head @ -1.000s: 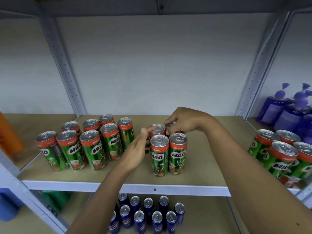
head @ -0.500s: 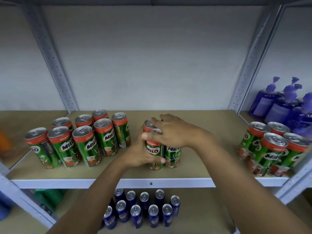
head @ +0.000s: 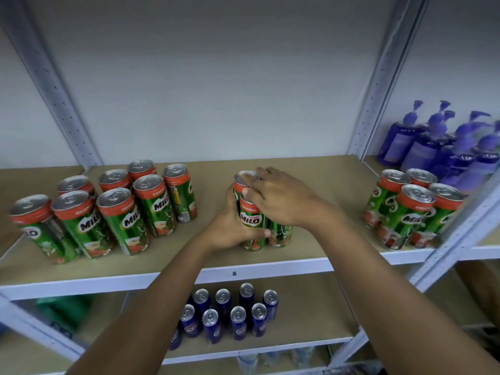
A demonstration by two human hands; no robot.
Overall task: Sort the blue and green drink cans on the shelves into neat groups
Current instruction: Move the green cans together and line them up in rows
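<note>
Compared with half a second ago, both hands are staying clamped on the middle cluster of green-and-red Milo drink cans (head: 250,212), which is standing at the same place on the upper shelf; the right thumb is now lying a little lower across the front can. One second ago the hands were only touching the can tops, the left with fingers straight.

Left grip: the left hand (head: 230,226) is wrapping the left side of the cluster, thumb curling across the lower front of the front-left can. Fingers are hidden behind the cans.

Right grip: the right hand (head: 281,198) is lying over the tops of the cluster, fingers curled down over the rims and thumb pressing the front can's red band. How many cans the cluster is holding cannot be told; two fronts and one rear top are showing.

The cluster is standing upright on the tan board shelf (head: 311,247), near its front edge and about mid-width.

Outward: a larger group of green Milo cans (head: 108,209) is standing well apart to the left. A third group of green cans (head: 411,212) is sitting on the neighbouring bay to the right, just in front of purple pump bottles (head: 443,147). On the lower shelf, slim blue drink cans (head: 230,312) are standing in a compact block.
</note>
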